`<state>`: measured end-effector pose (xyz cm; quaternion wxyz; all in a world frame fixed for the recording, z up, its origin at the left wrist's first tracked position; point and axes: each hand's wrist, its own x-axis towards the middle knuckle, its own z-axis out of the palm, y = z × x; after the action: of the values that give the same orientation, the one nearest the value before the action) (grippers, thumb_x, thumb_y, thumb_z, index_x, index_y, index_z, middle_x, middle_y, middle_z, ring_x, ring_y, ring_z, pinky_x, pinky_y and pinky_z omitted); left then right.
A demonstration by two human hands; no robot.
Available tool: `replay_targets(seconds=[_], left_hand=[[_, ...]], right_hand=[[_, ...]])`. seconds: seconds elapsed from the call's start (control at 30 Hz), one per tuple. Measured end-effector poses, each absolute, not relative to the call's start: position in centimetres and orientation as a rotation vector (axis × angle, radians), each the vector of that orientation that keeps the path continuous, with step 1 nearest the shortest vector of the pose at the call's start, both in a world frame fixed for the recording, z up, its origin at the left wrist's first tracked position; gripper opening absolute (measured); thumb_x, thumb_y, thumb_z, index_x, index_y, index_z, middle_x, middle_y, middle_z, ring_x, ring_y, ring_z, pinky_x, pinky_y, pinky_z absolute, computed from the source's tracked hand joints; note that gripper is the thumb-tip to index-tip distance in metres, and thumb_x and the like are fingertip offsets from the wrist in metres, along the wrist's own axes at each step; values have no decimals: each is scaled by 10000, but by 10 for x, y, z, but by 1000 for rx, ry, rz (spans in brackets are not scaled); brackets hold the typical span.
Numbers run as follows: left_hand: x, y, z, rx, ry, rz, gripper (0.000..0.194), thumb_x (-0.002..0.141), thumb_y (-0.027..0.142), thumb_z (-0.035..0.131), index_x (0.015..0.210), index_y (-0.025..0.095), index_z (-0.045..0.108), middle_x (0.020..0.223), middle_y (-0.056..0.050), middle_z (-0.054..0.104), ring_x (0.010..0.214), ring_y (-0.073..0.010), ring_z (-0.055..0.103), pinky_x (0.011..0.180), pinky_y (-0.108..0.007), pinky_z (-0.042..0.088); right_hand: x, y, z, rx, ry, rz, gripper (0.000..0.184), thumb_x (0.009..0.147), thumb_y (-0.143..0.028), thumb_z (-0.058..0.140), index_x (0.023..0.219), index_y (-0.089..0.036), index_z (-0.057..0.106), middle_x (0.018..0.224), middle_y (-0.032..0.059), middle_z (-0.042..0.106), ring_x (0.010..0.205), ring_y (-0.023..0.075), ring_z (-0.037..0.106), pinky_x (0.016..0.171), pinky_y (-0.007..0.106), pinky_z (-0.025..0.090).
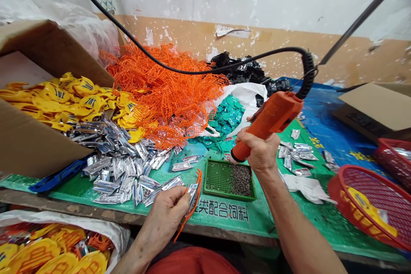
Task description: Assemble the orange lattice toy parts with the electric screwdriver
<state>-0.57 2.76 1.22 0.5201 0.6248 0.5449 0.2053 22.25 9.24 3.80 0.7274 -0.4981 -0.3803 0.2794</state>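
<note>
My left hand (170, 207) is closed in a pinch on an orange plastic frame (192, 209), with a shiny silver metal piece (192, 189) against it. Both are held near the table's front edge. My right hand (261, 150) wraps round an orange electric screwdriver (269, 115), whose cable rises behind it. The tool's nose points down and left, over the green tray (206, 180). Small screws (241, 180) fill the tray's right part. To the left of the tray lies a heap of silver metal pieces (125, 175).
Orange frames (170, 81) are heaped at the back beside green pieces (226, 115) and black parts (237, 66). A cardboard box (35, 145) of yellow parts (64, 98) stands left. A red basket (342, 188) sits right; a sack (120, 239) of yellow pieces is at lower left.
</note>
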Motion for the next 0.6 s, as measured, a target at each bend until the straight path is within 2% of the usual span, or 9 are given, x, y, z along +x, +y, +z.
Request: replay_targets(seconds=[0.27, 0.6], left_hand=[[-6, 27, 13, 1477, 1276, 494, 392, 819, 539, 392, 592, 220, 374, 605, 46, 318, 606, -134, 293, 565, -261, 248], [-9, 30, 11, 1464, 1226, 514, 363, 831, 505, 420, 621, 210, 426, 631, 41, 371, 640, -144, 350, 601, -259, 287]], right_hand=[[218, 91, 43, -1103, -835, 598, 283, 528, -217, 733, 776, -176, 604, 563, -51, 575, 477, 131, 526, 478, 293, 440], [222, 91, 44, -1080, -810, 590, 256, 538, -213, 744, 752, -162, 612, 584, -45, 594, 484, 133, 548, 499, 302, 462]])
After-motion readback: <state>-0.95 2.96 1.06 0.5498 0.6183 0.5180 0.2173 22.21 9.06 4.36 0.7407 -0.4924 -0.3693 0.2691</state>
